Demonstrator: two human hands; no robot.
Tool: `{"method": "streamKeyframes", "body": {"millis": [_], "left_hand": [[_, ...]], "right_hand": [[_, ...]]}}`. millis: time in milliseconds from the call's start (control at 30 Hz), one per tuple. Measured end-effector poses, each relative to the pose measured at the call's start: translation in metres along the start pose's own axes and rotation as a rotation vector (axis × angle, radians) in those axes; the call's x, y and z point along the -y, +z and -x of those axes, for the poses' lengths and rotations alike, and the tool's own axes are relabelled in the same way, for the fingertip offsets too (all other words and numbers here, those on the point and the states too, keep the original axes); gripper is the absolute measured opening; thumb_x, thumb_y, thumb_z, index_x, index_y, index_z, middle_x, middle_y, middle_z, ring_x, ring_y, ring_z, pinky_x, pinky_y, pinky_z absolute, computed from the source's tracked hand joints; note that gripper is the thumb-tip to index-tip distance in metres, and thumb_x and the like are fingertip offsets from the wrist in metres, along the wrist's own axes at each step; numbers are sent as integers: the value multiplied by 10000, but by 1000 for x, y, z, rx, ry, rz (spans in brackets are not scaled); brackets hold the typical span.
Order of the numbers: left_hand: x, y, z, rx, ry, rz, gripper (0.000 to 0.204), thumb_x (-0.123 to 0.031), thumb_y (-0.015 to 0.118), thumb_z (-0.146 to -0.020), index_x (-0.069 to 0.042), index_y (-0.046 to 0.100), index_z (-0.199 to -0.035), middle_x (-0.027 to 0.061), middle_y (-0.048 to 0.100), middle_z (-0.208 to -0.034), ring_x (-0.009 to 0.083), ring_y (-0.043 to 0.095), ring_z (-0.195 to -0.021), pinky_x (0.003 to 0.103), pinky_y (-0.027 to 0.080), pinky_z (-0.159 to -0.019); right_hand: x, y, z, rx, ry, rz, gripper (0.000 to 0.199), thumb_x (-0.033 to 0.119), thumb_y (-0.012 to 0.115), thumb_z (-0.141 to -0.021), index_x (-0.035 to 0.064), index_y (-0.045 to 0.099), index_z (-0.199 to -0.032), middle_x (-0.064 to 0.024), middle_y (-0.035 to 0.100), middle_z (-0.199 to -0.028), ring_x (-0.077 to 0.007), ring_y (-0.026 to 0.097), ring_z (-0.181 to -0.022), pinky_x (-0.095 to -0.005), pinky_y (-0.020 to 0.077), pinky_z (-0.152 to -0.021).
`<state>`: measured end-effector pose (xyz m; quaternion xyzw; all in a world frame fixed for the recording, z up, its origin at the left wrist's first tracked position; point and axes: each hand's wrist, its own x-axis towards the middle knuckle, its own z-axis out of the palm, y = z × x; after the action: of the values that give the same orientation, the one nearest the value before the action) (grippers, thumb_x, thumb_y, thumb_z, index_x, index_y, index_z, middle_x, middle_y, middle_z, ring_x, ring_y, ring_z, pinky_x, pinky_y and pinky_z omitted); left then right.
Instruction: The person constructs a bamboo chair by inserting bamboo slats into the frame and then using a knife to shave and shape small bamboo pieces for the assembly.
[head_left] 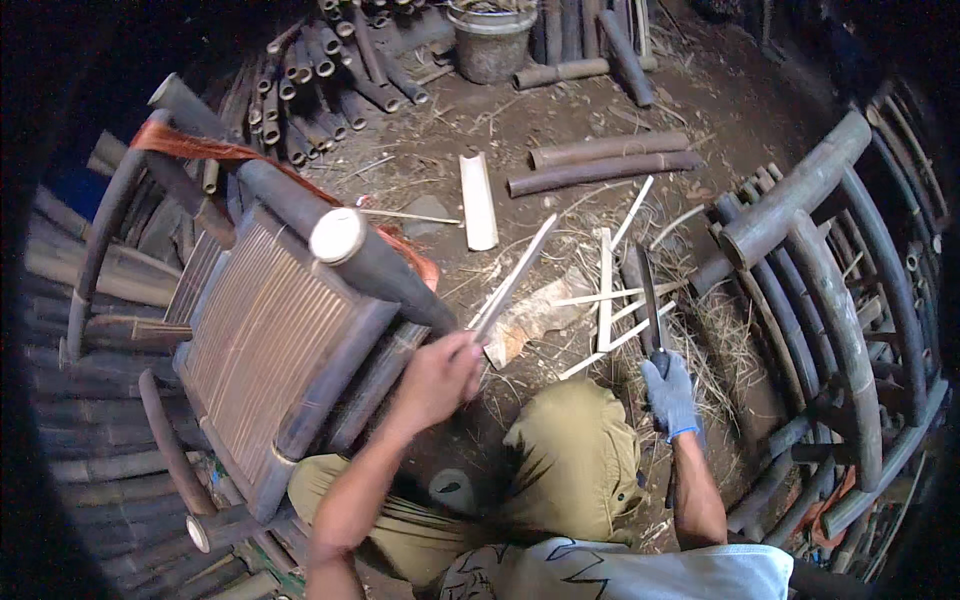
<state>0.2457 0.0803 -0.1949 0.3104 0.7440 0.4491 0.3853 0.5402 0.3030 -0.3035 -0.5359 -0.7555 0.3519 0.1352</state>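
Head view: my bare left hand (437,380) has its grip pinched on the near end of a thin bamboo strip (515,280), whose long axis runs up and away to the right over the dirt floor (520,130). My gloved right hand (670,395) is closed around the handle of a dark knife (650,295), blade pointing away, lying right of the strip and well apart. A bamboo chair frame (270,340) leans at my left.

Knife handle (662,362) inside glove; bucket (490,40) top cropped
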Motion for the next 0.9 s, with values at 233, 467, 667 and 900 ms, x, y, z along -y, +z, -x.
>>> {"method": "streamKeyframes", "body": {"millis": [233,467,667,900], "left_hand": [[188,131,-92,-219,-40,-192,253,-226,569,-947,6,669,-956,269,627,-843,487,604,-803,483,482,-730],[201,170,-101,-247,-117,-451,226,-196,510,-961,-5,630,-964,265,637,-946,474,615,-874,547,488,-772],[183,158,-60,194,-248,-532,173,-127,499,-944,-16,623,-991,258,636,-960,469,632,-881,545,502,-800],[181,153,-112,-211,-37,-317,162,-124,542,-937,10,632,-937,264,640,-961,478,627,-906,531,499,-799]], "right_hand": [[-38,89,-32,107,72,-230,412,323,611,-949,17,545,-1218,-213,650,-1075,-339,653,-984,-419,503,-878],[-8,144,-59,211,40,-235,482,432,595,-943,15,565,-1183,-251,647,-1031,-432,625,-999,-474,481,-873],[-8,118,-69,140,70,-251,482,371,636,-934,7,553,-1238,-218,652,-1061,-361,639,-996,-420,491,-884],[-2,130,-78,139,45,-192,460,353,635,-941,1,555,-1226,-189,644,-1036,-318,630,-952,-406,491,-871]]}}
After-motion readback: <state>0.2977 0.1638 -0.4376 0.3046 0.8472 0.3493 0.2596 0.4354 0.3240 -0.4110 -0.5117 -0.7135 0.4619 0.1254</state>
